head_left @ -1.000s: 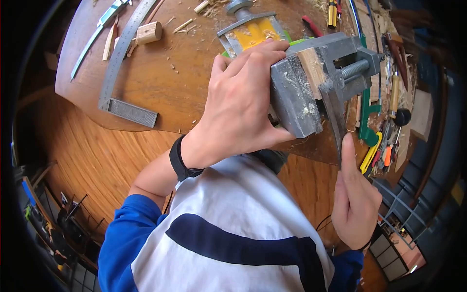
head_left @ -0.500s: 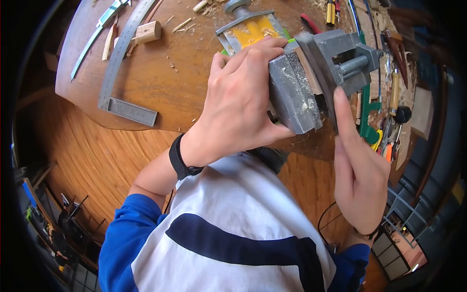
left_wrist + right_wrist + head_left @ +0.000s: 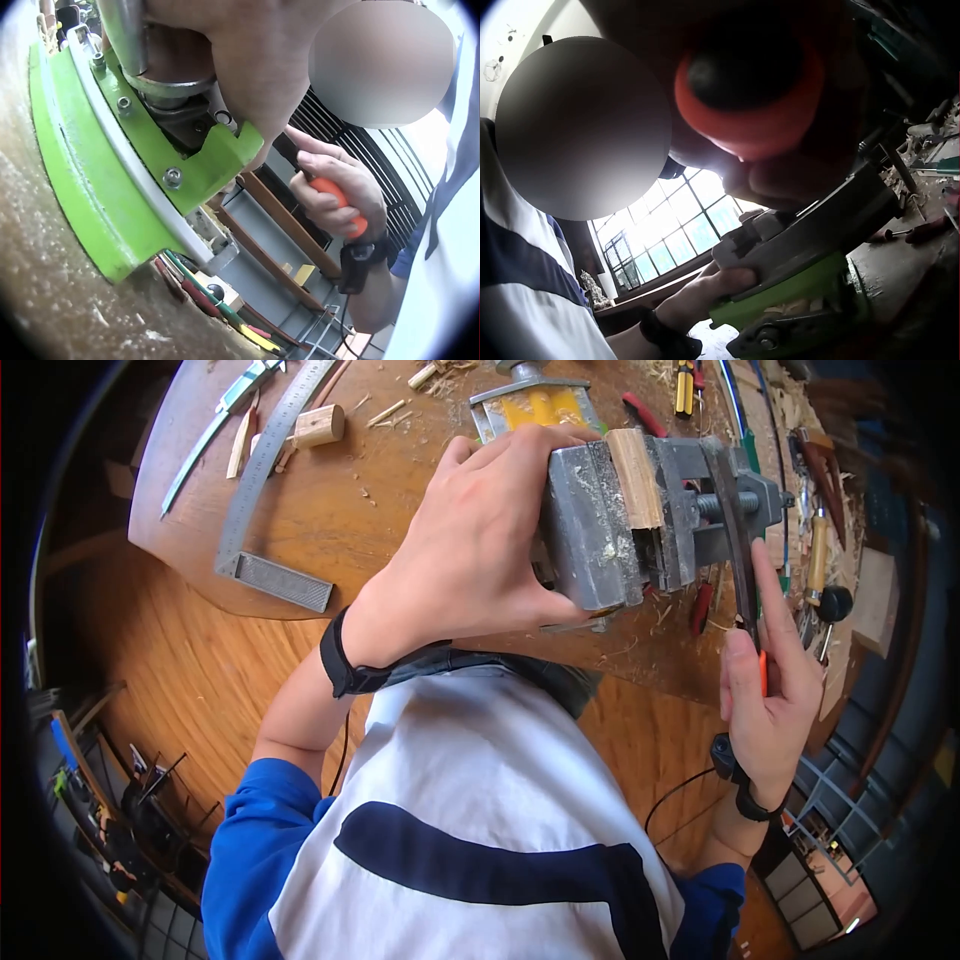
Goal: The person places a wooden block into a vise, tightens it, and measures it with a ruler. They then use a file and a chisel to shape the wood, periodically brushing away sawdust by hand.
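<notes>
A grey metal vise [image 3: 590,535] dusted with sawdust clamps a small wood block [image 3: 637,478] whose pale top stands between its jaws. My left hand [image 3: 470,535] grips the vise's left side, thumb at the near end, other fingers over the far part. My right hand [image 3: 775,670] holds a file [image 3: 737,525] by its orange handle [image 3: 334,196], index finger stretched along the blade. The file's dark blade lies over the vise's screw [image 3: 712,507] in the head view, to the right of the wood block. In the left wrist view, the vise's green base [image 3: 97,180] shows.
A steel square [image 3: 275,580], a caliper [image 3: 240,390] and a wooden mallet-shaped piece [image 3: 318,425] lie on the left of the wooden table [image 3: 400,550]. Screwdrivers [image 3: 684,390] and other hand tools crowd the right side, among wood shavings.
The file went forward across the wood block's edge, then moved right, away from it, over the screw. My right hand turned, so its thumb shows now. My left hand keeps its grip.
</notes>
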